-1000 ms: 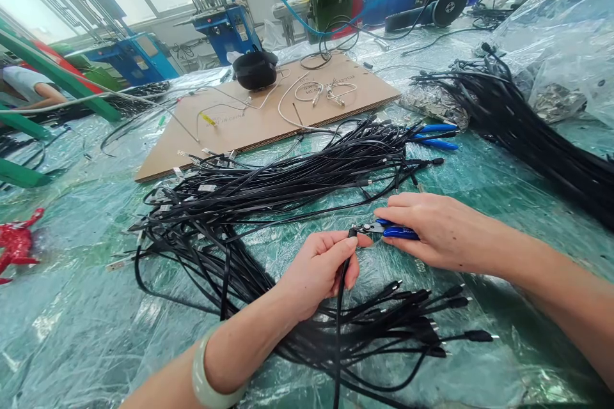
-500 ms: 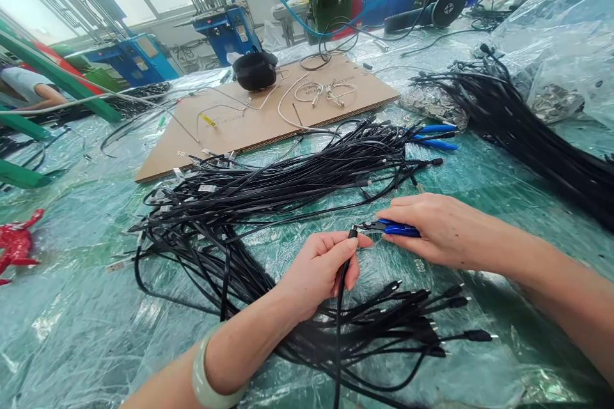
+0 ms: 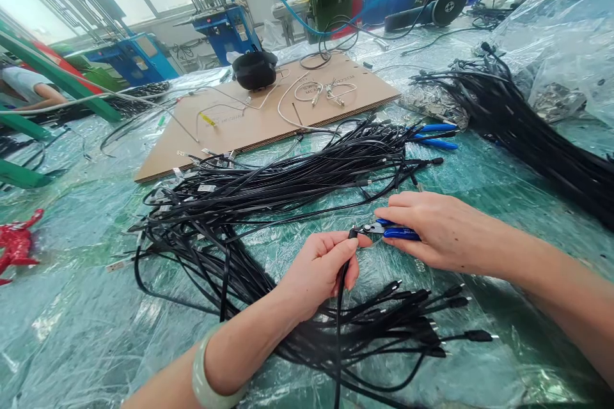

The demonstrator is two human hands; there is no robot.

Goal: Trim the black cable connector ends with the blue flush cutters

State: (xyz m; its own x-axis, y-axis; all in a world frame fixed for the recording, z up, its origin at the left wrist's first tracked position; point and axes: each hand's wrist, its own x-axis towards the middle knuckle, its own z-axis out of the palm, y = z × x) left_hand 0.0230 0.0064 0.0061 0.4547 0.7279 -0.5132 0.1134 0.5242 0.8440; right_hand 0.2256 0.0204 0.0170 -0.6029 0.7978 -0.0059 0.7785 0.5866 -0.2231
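Observation:
My left hand (image 3: 330, 265) pinches a black cable (image 3: 339, 319) just below its connector end, which points up between thumb and forefinger. The rest of that cable hangs down toward the bottom edge. My right hand (image 3: 429, 230) is wrapped round the blue handles of small cutting pliers (image 3: 401, 233). Their metal jaws meet the side of the connector end; whether the blades are fully closed on it I cannot tell. Below my hands lies a bundle of black cables (image 3: 384, 326) with connector ends to the right. A second bundle of black cables (image 3: 288, 172) lies beyond my hands.
Blue-handled pliers (image 3: 436, 137) rest by the far bundle. Flat cardboard (image 3: 230, 131) carries a black container (image 3: 254, 70) and pale cables (image 3: 309, 91). More black cables (image 3: 532, 134) lie right, near plastic bags (image 3: 559, 70). A red object (image 3: 16, 246) sits left. A person's arm (image 3: 45, 96) shows far left.
The pliers have turned slightly in my right hand, and their jaws sit a little closer to the connector end. My left hand and the cable stay in place.

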